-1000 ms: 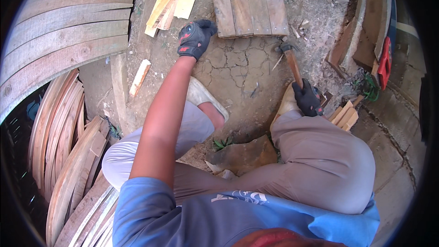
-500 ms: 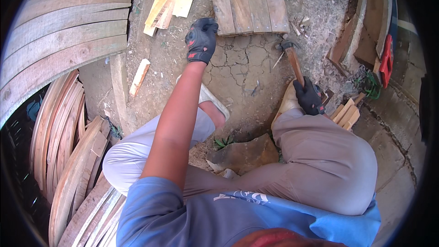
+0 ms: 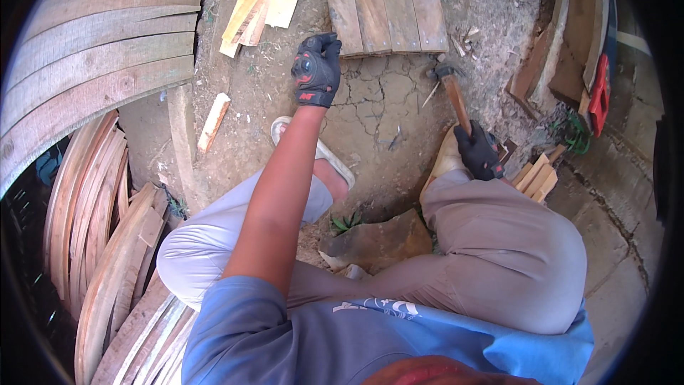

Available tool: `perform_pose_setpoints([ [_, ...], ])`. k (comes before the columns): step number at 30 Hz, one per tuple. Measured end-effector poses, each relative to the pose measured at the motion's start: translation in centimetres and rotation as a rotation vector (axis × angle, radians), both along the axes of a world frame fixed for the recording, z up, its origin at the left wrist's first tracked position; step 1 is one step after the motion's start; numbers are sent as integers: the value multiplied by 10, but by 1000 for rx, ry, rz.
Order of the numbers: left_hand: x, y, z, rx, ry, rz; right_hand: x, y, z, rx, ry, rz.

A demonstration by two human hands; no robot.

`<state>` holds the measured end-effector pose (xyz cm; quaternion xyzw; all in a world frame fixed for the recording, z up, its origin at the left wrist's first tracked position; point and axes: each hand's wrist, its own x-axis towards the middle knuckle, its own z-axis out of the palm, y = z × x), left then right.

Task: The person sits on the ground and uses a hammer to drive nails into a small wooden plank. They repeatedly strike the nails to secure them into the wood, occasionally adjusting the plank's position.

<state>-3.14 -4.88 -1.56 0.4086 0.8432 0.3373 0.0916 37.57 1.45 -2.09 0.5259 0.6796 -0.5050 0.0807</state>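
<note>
A small panel of several weathered boards (image 3: pixel 388 16) lies on the dirt, with nail heads showing along its edges. My left hand (image 3: pixel 316 73), in a black glove, is closed at the panel's near left corner. Its fingertips are curled out of sight, so what they hold, if anything, cannot be made out. To the right, my right hand (image 3: pixel 478 151), also gloved in black, grips the wooden handle of a claw hammer (image 3: pixel 456 100). The hammer's head rests at ground level, just nearer than the panel's right corner.
Pale wood offcuts (image 3: pixel 246 18) lie left of the panel, with a short stick (image 3: pixel 214 122) nearer. Curved planks (image 3: pixel 85 207) are stacked at lower left, below a large slatted wooden surface (image 3: pixel 100 43). A red-handled saw (image 3: pixel 600 96) leans by boards at right. A flat stone (image 3: pixel 377 241) sits between my legs.
My left hand has come slightly nearer and turned a little, showing more of its back. The hammer and my right hand stay in place; the whole view has shifted slightly.
</note>
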Motion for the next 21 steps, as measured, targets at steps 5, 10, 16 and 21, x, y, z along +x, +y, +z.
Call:
perform_pose_setpoints([
  [5,7,-2,-2,-11,24,-20,0,0,17,18,-12,28],
  [10,12,0,-1,42,-252,137,-35,39,72,140,143,211],
  [16,15,1,5,-41,-305,159,-131,77,145,372,201,442],
  [21,21,1,-13,73,-361,178,-162,83,119,464,206,588],
])
